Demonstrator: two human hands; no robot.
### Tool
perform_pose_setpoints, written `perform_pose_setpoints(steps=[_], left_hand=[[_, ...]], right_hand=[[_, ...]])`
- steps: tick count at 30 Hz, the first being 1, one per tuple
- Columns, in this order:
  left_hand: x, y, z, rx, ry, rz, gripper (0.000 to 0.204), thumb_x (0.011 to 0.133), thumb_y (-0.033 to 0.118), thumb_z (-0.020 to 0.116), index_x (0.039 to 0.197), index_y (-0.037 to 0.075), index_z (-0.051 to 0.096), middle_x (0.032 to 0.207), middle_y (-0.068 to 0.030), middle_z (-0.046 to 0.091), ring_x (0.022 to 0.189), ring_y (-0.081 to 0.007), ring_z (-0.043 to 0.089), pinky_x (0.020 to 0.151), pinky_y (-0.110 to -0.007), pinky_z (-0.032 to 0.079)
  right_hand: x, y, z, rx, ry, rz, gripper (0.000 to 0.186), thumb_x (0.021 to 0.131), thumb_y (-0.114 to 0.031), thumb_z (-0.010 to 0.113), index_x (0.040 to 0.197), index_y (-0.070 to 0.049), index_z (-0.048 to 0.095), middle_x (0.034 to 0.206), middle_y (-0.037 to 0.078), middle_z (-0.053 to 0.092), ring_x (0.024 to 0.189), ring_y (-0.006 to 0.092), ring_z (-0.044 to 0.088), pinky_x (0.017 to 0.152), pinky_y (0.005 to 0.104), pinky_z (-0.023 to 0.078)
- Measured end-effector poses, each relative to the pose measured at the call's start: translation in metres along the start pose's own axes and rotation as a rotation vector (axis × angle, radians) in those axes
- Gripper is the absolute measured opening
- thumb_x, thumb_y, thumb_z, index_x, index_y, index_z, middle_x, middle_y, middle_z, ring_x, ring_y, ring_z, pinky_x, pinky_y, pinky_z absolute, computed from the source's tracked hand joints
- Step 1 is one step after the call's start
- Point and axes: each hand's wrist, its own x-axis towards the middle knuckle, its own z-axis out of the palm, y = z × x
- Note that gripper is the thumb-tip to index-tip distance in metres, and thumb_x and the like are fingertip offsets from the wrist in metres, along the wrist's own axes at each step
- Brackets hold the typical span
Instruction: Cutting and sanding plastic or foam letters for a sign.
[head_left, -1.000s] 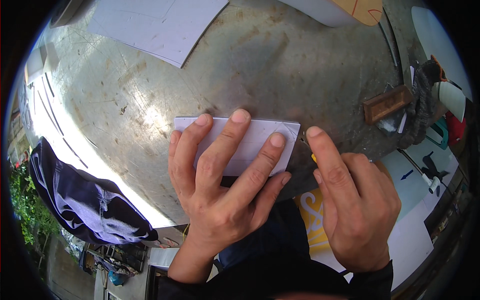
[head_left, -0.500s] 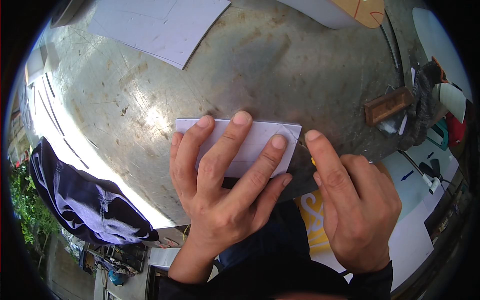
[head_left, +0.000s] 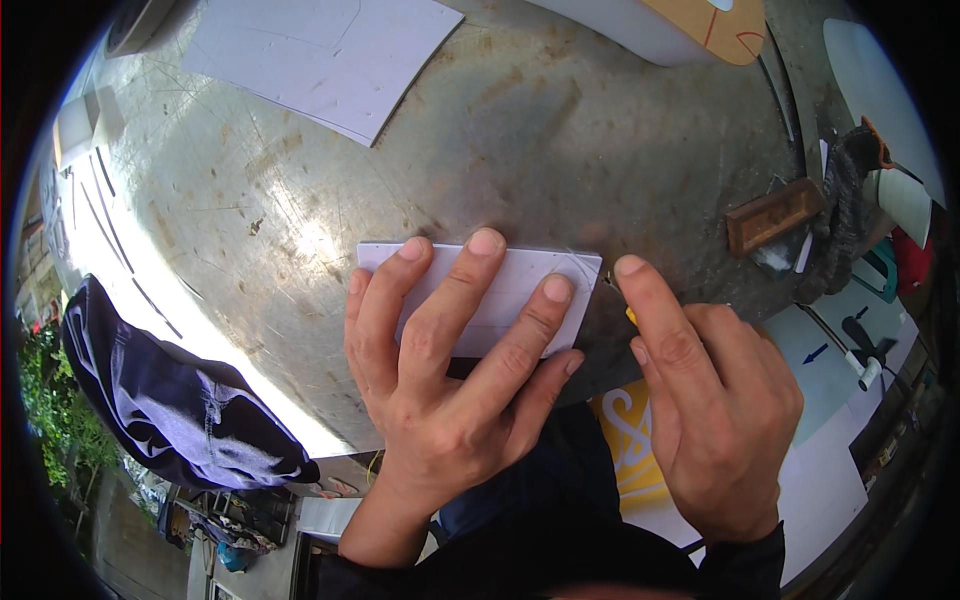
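A small white board (head_left: 480,318) with faint pencil lines lies near the front edge of the metal table. My left hand (head_left: 455,375) is spread over it, its fingertips pressing the board flat and the thumb by its near right corner. Just right of the board, my right hand (head_left: 715,400) is closed around a utility knife (head_left: 631,316). Only a bit of its yellow body and a thin blade show; the rest hides under the fingers. The index finger stretches along the knife, and the blade tip is close to the board's right edge, slightly apart from it.
A larger white sheet (head_left: 330,60) lies at the far left of the metal table (head_left: 540,150). At the right are a brown rectangular block (head_left: 775,217) and a dark glove (head_left: 850,195). Dark blue cloth (head_left: 180,400) hangs at the left edge. A white piece with a tan end (head_left: 720,35) stands far right.
The knife blade has shifted slightly right, away from the board's right edge. My left hand stays spread on the board; the whole view has moved a little.
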Motion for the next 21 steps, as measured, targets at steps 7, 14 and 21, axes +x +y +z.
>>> perform_pose_setpoints(steps=[7,14,21], left_hand=[[-0.0003,-0.0005,-0.0005,-0.003,0.002,-0.003,0.051,0.066,0.034,0.086,0.114,0.019,0.075,0.135,-0.0127,0.057,0.131,-0.0379,0.041,0.110,-0.051,0.036],[0.0002,0.0008,0.0003,-0.011,0.000,-0.003,0.051,0.066,0.034,0.086,0.114,0.019,0.075,0.135,-0.0128,0.057,0.131,-0.0380,0.041,0.110,-0.051,0.036],[0.0002,0.0002,-0.0003,-0.007,-0.003,-0.004,0.051,0.066,0.035,0.086,0.114,0.019,0.075,0.135,-0.0128,0.057,0.131,-0.0378,0.041,0.110,-0.052,0.036]], right_hand=[[-0.0008,-0.0011,0.0002,-0.005,-0.003,0.000,0.049,0.085,-0.006,0.068,0.133,-0.009,0.061,0.073,0.007,0.055,0.059,0.0239,0.056,0.054,0.0378,0.044],[-0.0019,0.0018,0.0061,-0.010,-0.003,0.005,0.049,0.086,-0.007,0.067,0.134,-0.009,0.060,0.072,0.007,0.054,0.058,0.0241,0.057,0.054,0.0380,0.044],[-0.0020,0.0022,0.0054,-0.013,-0.006,0.006,0.049,0.086,-0.007,0.067,0.134,-0.008,0.060,0.072,0.008,0.054,0.058,0.0242,0.057,0.054,0.0382,0.044]])
